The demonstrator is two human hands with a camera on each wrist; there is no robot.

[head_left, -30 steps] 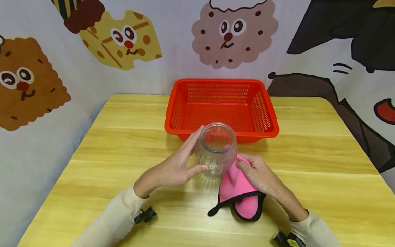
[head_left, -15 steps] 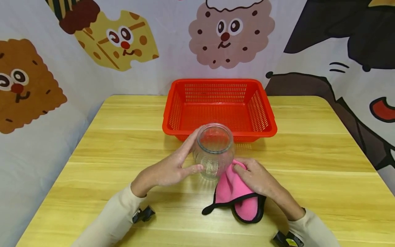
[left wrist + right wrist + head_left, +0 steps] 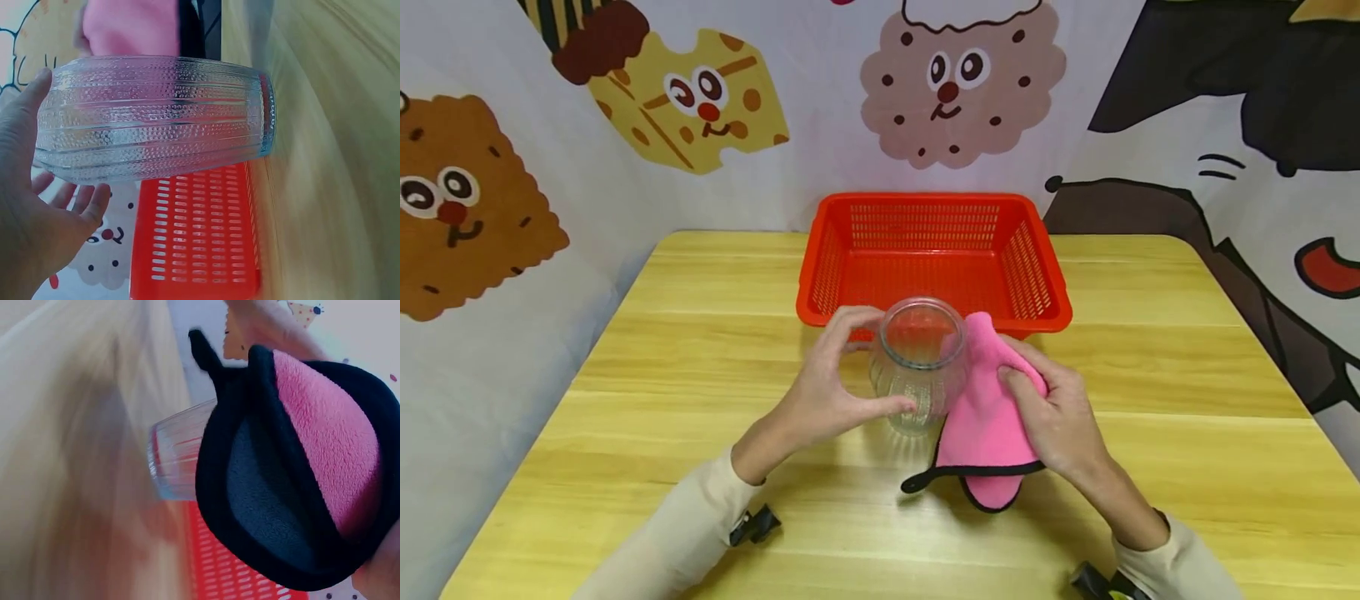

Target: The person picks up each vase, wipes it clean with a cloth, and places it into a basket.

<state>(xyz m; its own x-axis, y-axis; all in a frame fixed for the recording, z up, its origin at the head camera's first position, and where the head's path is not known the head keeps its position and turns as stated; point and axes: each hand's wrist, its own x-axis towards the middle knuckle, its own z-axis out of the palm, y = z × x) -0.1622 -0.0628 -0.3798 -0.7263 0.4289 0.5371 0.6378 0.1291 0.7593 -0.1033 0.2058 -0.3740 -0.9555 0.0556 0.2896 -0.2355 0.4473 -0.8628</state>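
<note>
A clear ribbed glass jar point(image 3: 917, 392) stands upright on the table, its round mouth facing up. My left hand point(image 3: 823, 387) cups the jar's left side loosely, thumb in front and bent fingers towards the back; the left wrist view shows a small gap by the fingertips. My right hand point(image 3: 1060, 408) grips a folded pink cloth point(image 3: 985, 408) with black edging and a small black loop. The cloth lies along the jar's right side. In the right wrist view the cloth's dark grey underside point(image 3: 269, 494) shows and covers much of the jar.
A red plastic basket point(image 3: 1060, 312) with slotted walls stands just behind the jar. Both rest on a light wooden table point(image 3: 662, 400). Behind it hangs a cartoon-printed cloth backdrop point(image 3: 827, 100).
My right hand has lifted and moved away from me, raising the cloth up along the jar's right side. My left fingers have bent more and stand looser about the jar.
</note>
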